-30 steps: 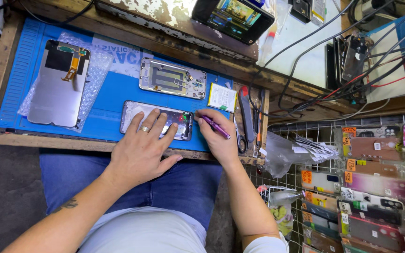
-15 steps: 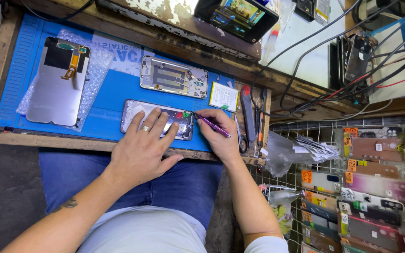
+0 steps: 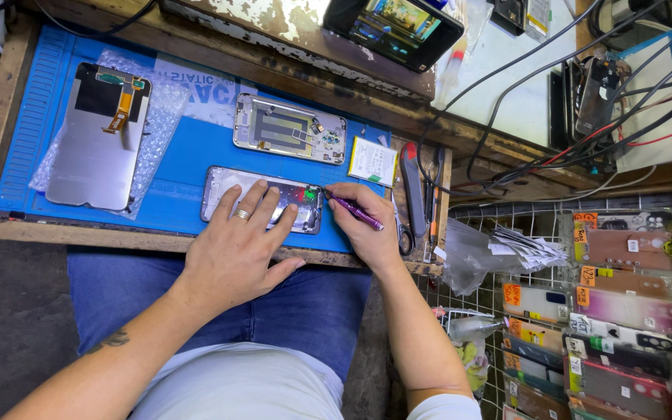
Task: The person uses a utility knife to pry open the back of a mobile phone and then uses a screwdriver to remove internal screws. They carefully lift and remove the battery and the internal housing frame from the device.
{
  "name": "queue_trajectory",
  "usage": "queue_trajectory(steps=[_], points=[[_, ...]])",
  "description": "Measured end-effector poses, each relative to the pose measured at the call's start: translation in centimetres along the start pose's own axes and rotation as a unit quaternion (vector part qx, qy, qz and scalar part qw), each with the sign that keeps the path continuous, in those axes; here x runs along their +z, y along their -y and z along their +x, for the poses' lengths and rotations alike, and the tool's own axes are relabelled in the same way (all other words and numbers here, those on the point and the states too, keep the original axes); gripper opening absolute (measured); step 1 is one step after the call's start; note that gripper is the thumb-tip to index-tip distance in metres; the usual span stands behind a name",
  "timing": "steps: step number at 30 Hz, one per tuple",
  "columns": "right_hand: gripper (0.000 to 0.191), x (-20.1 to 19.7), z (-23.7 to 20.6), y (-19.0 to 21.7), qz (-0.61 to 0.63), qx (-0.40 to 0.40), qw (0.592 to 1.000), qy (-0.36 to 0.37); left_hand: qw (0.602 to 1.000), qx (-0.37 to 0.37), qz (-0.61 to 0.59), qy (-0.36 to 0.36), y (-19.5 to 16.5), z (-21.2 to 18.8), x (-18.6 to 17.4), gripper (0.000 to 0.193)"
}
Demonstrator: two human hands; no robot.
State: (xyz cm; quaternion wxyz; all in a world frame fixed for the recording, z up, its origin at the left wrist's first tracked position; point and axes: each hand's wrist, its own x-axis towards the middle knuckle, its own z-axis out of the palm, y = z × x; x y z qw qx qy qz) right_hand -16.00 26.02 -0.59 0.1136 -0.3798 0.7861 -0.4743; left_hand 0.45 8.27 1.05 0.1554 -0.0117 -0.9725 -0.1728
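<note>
Opened phone [image 3: 262, 198] near mat's front edge: left hand [image 3: 235, 253] flat on it, right hand [image 3: 367, 229] gripping purple screwdriver [image 3: 355, 210].

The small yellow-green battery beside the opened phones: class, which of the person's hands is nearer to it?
Right. The right hand, holding a purple tool, sits just below the battery. The left hand rests on the opened phone, farther away.

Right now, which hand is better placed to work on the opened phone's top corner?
Probably the right hand: it grips the purple tool, whose tip sits at that corner of the opened phone. The left hand lies flat, pinning the phone.
</note>
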Motion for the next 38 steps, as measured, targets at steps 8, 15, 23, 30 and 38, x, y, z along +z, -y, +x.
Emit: queue_trajectory(steps=[8, 15, 23, 30, 38], points=[[0.015, -1.4, 0.9, -0.3, -0.053, -0.08, 0.993, 0.064, 1.0, 0.003, -0.002, 0.008, 0.2, 0.1, 0.0, 0.073], [0.014, -1.3, 1.5, -0.6, -0.043, -0.097, 0.991, 0.083, 1.0, 0.005, -0.004, 0.01, 0.1, -0.1, 0.2, 0.073], [0.013, -2.2, 2.1, 0.0, -0.064, -0.113, 0.987, 0.09, 1.0, 0.003, -0.005, 0.005, 0.3, -0.1, 0.2, 0.072], [0.014, -1.4, 2.3, -0.1, -0.112, -0.173, 0.974, 0.089, 1.0, 0.005, -0.01, 0.01, 0.2, -0.2, 0.2, 0.072], [0.014, -1.0, 2.8, 0.3, -0.096, -0.177, 0.975, 0.093, 1.0, 0.008, -0.016, 0.01, 0.4, 0.1, 0.2, 0.071]])
